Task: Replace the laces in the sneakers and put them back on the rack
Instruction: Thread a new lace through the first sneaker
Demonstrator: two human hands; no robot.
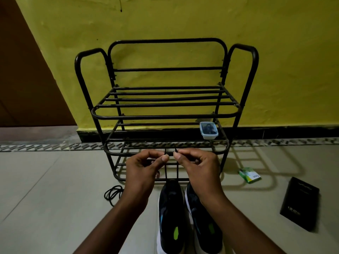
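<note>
Black lace [166,171] rises in two near-vertical strands from the left sneaker [170,208] on the floor [55,180], toe toward the rack [165,116]; our left hand [145,167] pinches one tip, our right hand [198,165] the other, level and equally near it.

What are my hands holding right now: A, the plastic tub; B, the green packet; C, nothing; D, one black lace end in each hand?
D: the left hand and right hand each pinch one end of the lace, whose two strands run down to the left sneaker.
</note>
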